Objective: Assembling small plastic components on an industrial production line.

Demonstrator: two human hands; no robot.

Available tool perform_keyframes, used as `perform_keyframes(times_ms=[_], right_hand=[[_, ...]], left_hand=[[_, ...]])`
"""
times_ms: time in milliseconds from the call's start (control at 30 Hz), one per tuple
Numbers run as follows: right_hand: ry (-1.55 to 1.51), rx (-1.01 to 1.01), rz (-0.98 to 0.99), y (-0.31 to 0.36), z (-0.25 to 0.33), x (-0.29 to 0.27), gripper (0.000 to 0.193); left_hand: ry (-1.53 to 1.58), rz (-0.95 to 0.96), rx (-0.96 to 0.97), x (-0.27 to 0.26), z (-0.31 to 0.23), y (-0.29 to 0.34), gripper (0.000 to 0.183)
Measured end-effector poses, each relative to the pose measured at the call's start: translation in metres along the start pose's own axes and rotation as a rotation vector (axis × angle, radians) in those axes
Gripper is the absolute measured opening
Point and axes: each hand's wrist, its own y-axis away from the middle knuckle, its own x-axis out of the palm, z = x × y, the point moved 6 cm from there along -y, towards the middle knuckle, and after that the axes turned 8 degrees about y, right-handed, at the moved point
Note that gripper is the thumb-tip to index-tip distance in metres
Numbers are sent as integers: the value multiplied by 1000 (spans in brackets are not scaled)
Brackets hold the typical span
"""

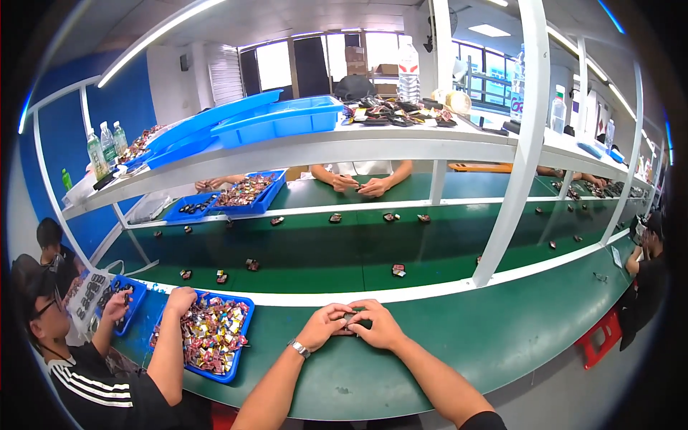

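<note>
My left hand (322,327), with a metal-banded watch (299,349) on its wrist, and my right hand (379,327) meet over the green worktop. Both are closed, fingertips together around a small dark part (349,319). My fingers cover most of it, so its exact kind does not show. To the left of my hands stands a blue tray (247,331) heaped with small parts (213,331) in red, yellow, white and black. A co-worker's hand (182,299) reaches in at that tray's far left corner.
Beyond a white rail (337,298) lies a green conveyor belt (322,247) with scattered small assemblies (398,270). A white post (514,158) rises to the right. Overhead, a shelf (301,150) bears blue trays (279,123) and bottles. Another person's hands (358,185) work across the belt.
</note>
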Motion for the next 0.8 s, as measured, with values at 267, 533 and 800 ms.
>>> perform_keyframes(times_ms=[267, 533, 800], right_hand=[[107, 11, -179, 2, 8, 4, 8], [103, -7, -155, 1, 8, 5, 10], [80, 17, -145, 2, 6, 8, 15]], left_hand=[[87, -21, 16, -6, 5, -1, 27], [107, -6, 14, -13, 7, -3, 26], [102, 0, 12, -15, 11, -4, 26]])
